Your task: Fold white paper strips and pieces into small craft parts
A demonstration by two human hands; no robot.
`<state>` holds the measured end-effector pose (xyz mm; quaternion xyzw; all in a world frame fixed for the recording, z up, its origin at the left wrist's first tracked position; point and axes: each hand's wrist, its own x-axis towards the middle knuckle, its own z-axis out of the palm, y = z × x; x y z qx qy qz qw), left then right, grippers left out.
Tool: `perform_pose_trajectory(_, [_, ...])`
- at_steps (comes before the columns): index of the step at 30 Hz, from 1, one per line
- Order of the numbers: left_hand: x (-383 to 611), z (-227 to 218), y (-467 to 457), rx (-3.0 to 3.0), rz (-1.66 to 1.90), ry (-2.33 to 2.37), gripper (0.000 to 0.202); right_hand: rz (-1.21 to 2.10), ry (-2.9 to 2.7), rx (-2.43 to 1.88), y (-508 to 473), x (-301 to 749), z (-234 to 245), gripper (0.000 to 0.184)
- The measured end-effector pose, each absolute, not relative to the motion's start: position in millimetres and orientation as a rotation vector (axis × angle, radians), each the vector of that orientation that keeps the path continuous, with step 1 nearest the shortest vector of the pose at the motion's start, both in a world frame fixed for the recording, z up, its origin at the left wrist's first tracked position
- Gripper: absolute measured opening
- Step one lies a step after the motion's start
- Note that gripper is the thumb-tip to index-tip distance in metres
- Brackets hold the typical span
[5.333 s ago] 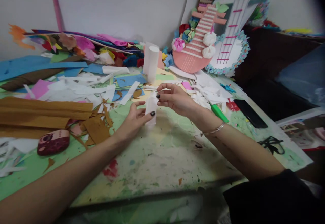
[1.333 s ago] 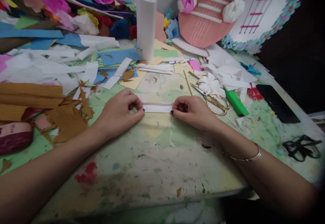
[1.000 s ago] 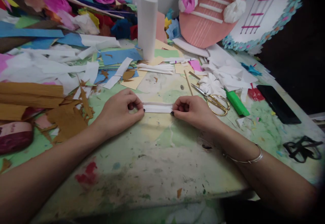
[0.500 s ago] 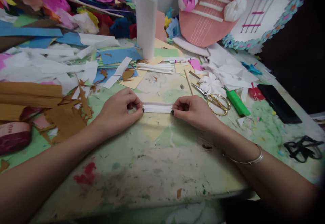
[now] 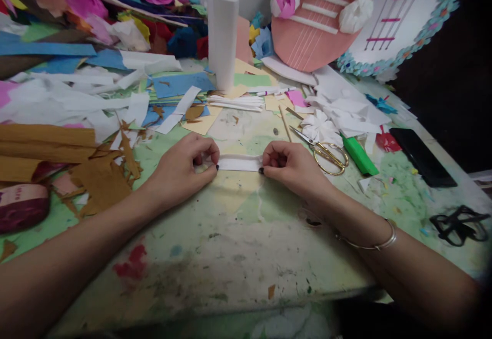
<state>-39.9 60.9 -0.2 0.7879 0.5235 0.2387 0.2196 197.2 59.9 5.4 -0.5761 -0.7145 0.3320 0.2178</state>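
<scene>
A narrow folded white paper strip (image 5: pixel 239 163) lies flat on the paint-stained green table (image 5: pixel 246 246), stretched between my hands. My left hand (image 5: pixel 180 170) pinches its left end with curled fingers. My right hand (image 5: pixel 292 167) pinches the right end the same way, knuckles up. Both hands rest on the tabletop. Gold-handled scissors (image 5: pixel 326 154) lie just right of my right hand, beside a thin wooden stick (image 5: pixel 285 123).
An upright white paper tube (image 5: pixel 223 39) stands behind. Piles of coloured and white paper scraps (image 5: pixel 77 98) cover the left. Brown crepe paper (image 5: pixel 46 149), a green marker (image 5: pixel 359 155), a black phone (image 5: pixel 421 163), black scissors (image 5: pixel 459 223) and pink and white paper guitars (image 5: pixel 315 31) surround the work spot.
Five seconds ago my hands held the white paper upright above the table; now it lies folded into a flat strip, pinched at both ends. Over the last second the hands barely shift.
</scene>
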Motion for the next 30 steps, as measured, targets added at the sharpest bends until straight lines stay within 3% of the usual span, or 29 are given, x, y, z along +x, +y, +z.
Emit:
perform_pose_trajectory(9, [-44, -8, 56, 2.409, 0.827, 1.312, 0.020, 0.780, -2.058, -1.522, 54, 200, 2, 0.023])
perform_pose_trajectory(15, [-36, -1, 36, 3.119, 0.592, 1.206, 0.022, 0.054, -2.448, -1.235, 34, 194, 6, 0.024])
perform_pose_trajectory(18, [-32, 2, 29, 3.258, 0.486, 1.180, 0.024, -0.138, -2.613, -1.124, 24, 189, 7, 0.023])
perform_pose_trajectory(24, [-32, 0, 21, 3.316, 0.408, 1.195, 0.028, -0.242, -2.727, -1.176, 15, 186, 7, 0.022])
perform_pose_trajectory(30, [-30, -9, 22, 3.188, 0.365, 1.280, 0.039, -0.301, -2.781, -1.202, 12, 182, 6, 0.040])
